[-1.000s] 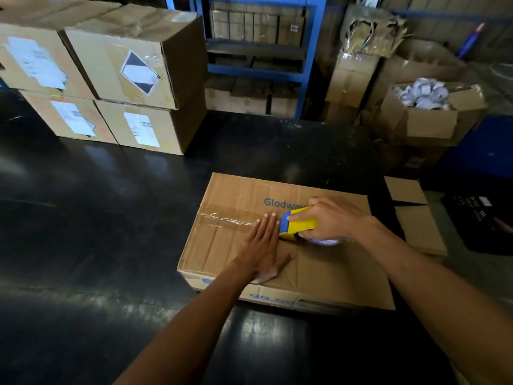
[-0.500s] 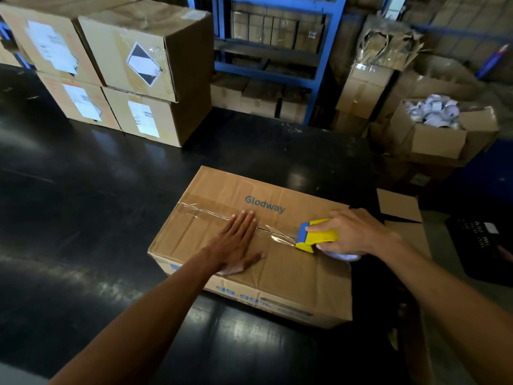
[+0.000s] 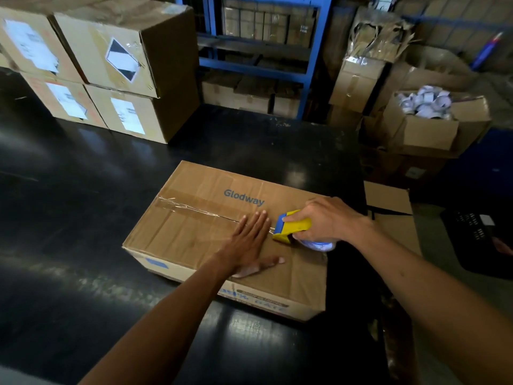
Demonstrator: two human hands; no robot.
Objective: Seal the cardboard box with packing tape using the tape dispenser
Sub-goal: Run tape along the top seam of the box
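Cardboard box (image 3: 194,232), lying flat near the front right of the black counter (image 3: 83,204), flaps closed, "Glodway" printed on the top panel. A strip of clear packing tape (image 3: 191,208) runs along the centre seam from the box's far left edge toward the right; it looks wrinkled near its start. The yellow-and-blue tape dispenser (image 3: 291,226) sits on the seam toward the right end of the lid, gripped by the right hand (image 3: 327,218) with its fingers curled round the body and roll. The left hand (image 3: 249,240) lies flat on the lid just beside the dispenser, fingers together and extended, thumb splayed outward, pressing the flap down.

Judged stage: most of the seam is covered; the last stretch to the right edge remains (as does the cut).

Risks: if the flat hand lifts too soon, the flaps may spring and the tape bridge the gap without sticking; a skewed pull could steer the strip off the seam; slack tape may crease further, as at the left end.

Surroundings: the counter is dark and glossy, showing reflections. Stacked labelled cartons (image 3: 97,73) stand at its far left. Behind, blue shelving (image 3: 313,51) holds more cartons; to the right an open carton (image 3: 433,120) contains white rolls.
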